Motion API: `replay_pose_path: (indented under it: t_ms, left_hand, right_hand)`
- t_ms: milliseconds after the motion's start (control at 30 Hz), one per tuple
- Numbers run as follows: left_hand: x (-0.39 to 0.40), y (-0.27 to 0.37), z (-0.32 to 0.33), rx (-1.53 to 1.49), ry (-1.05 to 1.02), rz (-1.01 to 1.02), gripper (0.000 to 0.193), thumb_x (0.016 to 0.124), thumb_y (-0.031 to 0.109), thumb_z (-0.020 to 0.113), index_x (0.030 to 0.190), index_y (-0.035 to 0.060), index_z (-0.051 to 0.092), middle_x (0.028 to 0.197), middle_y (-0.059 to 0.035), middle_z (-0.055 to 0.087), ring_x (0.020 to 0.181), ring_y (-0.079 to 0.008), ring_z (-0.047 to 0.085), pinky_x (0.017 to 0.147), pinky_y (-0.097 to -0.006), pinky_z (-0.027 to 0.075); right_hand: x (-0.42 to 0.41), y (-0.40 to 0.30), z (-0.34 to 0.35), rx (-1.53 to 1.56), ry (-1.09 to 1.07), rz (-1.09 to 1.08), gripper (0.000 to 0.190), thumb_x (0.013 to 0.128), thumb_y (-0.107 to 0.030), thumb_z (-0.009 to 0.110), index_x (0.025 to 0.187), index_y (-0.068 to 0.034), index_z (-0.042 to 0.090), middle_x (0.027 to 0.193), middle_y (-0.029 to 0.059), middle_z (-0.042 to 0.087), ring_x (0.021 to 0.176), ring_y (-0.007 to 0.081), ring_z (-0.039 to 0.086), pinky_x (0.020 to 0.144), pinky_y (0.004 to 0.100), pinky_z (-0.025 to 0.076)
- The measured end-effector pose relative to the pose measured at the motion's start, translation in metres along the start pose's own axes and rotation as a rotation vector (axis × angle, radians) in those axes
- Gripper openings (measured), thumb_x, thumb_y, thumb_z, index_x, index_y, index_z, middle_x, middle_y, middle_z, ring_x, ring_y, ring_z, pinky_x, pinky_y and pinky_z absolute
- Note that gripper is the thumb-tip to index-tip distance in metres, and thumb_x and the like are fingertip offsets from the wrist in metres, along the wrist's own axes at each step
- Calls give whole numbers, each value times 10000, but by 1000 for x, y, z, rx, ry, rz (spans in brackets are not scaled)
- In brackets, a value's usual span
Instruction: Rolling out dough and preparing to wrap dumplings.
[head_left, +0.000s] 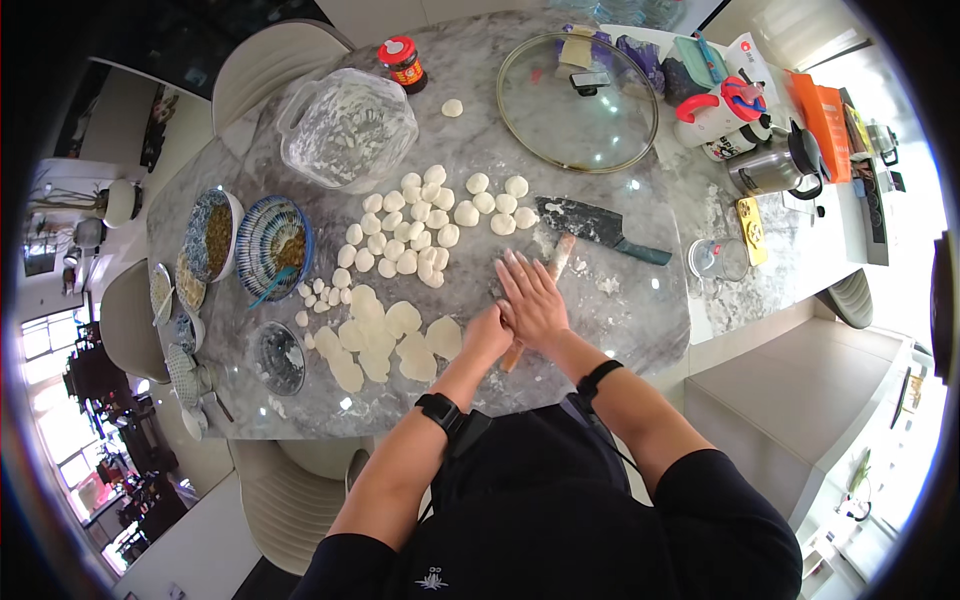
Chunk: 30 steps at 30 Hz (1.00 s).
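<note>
My right hand (536, 304) lies flat, fingers stretched out, over the middle of a floured wooden rolling pin (562, 255). Both ends of the pin show past the hand. Close against it, my left hand (487, 331) is curled with its knuckles up; whatever its fingers may pinch is hidden. Thin round dough wrappers (373, 334) lie overlapping to the left. Many dough balls (407, 261) are grouped beyond my hands, with smaller dough pieces (321, 295) at their left. A dark cleaver (581, 221), dusted with flour, rests just past the pin.
Farther left stand a blue patterned bowl (255, 225) of filling with a spoon, another filling bowl (219, 232) and a glass bowl (277, 358). A floury clear basin (349, 127), a red-lidded jar (403, 64) and a glass lid (577, 112) are at the back. A glass mug (716, 260) stands right.
</note>
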<state>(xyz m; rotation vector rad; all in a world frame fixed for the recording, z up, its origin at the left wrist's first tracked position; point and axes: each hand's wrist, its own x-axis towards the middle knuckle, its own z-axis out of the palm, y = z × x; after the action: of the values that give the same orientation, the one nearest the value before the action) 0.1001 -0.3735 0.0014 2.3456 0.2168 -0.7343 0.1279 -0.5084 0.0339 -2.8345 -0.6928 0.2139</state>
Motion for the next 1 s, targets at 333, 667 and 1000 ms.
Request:
replay_pose_path:
  t_ms: [333, 667, 1000]
  left_hand:
    - [-9, -43, 7, -647, -8, -108, 253, 812, 115, 718, 1010, 4, 606, 869, -77, 681, 785, -154, 658, 702, -295, 519]
    - [-19, -10, -18, -231, -101, 1, 225, 803, 212, 722, 856, 7, 647, 773, -100, 682, 736, -195, 667, 680, -319, 512]
    - [-15, -24, -16, -343, 93, -20, 190, 755, 163, 707, 813, 22, 593, 772, -103, 667, 725, -247, 656, 684, -363, 519]
  right_hand:
    - [-87, 49, -22, 24, -173, 65, 665, 948, -379, 465, 1506, -74, 272, 1588, 77, 228, 1478, 213, 177, 1214, 378, 135]
    - [-25, 25, -6, -43, -107, -60, 674, 958, -416, 452, 1515, -91, 254, 1584, 70, 241, 1470, 203, 203, 1212, 364, 135]
    - [20, -4, 3, 92, 63, -1, 662, 951, -403, 475, 1502, -91, 280, 1570, 110, 256, 1460, 239, 223, 1204, 395, 145]
